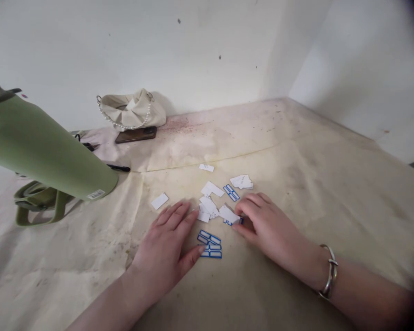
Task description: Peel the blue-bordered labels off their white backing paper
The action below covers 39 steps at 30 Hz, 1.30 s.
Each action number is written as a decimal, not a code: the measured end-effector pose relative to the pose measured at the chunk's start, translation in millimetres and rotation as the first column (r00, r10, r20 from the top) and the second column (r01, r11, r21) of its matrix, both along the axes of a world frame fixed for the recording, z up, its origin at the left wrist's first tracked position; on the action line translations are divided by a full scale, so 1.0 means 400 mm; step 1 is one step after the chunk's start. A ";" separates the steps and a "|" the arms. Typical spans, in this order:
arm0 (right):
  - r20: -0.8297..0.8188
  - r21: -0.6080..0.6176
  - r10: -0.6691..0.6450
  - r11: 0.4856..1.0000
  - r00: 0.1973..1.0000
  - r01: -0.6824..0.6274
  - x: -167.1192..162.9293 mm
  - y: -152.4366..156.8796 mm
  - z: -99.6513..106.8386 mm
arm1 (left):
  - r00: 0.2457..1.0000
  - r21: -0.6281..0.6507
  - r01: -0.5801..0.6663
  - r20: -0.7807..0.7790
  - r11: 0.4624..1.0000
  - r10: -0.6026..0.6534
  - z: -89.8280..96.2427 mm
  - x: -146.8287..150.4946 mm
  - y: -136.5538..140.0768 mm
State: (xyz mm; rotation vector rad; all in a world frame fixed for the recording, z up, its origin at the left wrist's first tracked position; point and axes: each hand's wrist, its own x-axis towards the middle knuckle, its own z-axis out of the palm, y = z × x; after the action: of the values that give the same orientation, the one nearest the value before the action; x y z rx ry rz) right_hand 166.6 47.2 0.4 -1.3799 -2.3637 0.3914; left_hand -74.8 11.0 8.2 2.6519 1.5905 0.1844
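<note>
We are on the labels: our right hand curls over one white slip at the middle of the surface, fingertips pinched on its edge, a blue-bordered label just showing beneath. Our left hand lies flat and open, palm down, holding nothing, its thumb tip touching the short stack of blue-bordered labels; we see about three in that stack. Between the hands sits a loose heap of white slips, too overlapped to count exactly. Around it we count one more blue-bordered label, a small white bundle, one lone slip to the left and one farther back. A silver bangle circles our right wrist.

The surface is a stained, creased cream sheet running into a corner of two white walls. On the left, one green flask looms close. At the back wall: one cream bag with a pearl strap, one dark phone touching it, one black pen.
</note>
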 end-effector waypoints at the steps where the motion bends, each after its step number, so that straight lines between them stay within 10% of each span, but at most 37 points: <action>1: -0.023 -0.022 -0.001 1.000 1.000 0.000 0.000 0.000 0.001 | 1.000 -0.005 -0.004 -0.006 1.000 0.003 0.002 0.002 0.000; 18: -0.297 -0.451 -0.168 0.893 0.940 0.017 0.027 0.005 0.026 | 0.997 -0.013 0.013 0.076 1.000 -0.012 0.010 -0.008 0.002; 28: -0.346 -0.273 -0.070 0.962 0.936 -0.029 0.024 -0.007 0.037 | 0.966 0.019 -0.068 0.253 0.998 0.061 0.018 0.006 -0.010; 39: -0.284 -0.237 0.243 0.919 0.927 -0.314 -0.012 -0.055 0.058 | 0.825 -0.024 0.042 0.565 0.999 -0.021 0.039 0.076 -0.047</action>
State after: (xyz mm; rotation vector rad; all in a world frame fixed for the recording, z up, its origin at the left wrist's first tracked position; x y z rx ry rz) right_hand 161.9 25.1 23.6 -1.0203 -2.3586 0.9551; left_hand -44.3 -8.0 24.0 2.2724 1.3238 0.8439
